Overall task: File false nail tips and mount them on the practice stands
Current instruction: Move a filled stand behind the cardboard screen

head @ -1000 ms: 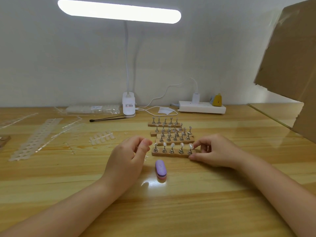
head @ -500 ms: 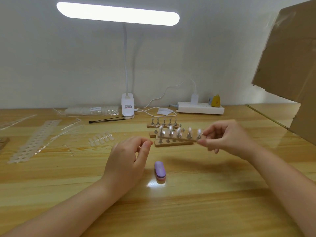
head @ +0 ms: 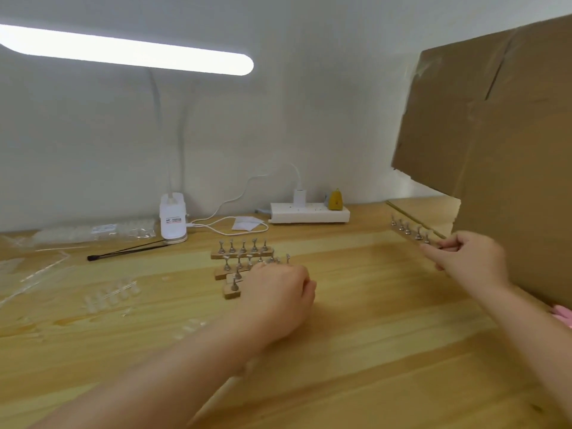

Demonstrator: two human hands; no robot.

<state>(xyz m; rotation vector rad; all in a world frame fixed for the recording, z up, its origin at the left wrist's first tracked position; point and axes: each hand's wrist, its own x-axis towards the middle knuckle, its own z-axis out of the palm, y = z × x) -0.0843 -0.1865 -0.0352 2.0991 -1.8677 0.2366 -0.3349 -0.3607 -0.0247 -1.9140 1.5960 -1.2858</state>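
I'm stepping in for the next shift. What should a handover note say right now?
Right hand: fingers pinch one stand by its near end, held out to the right near the cardboard.
Left hand: curled over the front stands; its grip is hidden.
Loose tips lie on the left of the desk.
Done: cannot tell whether the held stand carries tips.
Left: set it down, then file and mount tips on the bare stands.

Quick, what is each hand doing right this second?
Left hand: rests over the near wooden practice stands with metal pegs; whether it grips one cannot be told.
Right hand: pinches the end of a wooden practice stand strip lifted above the wooden table.
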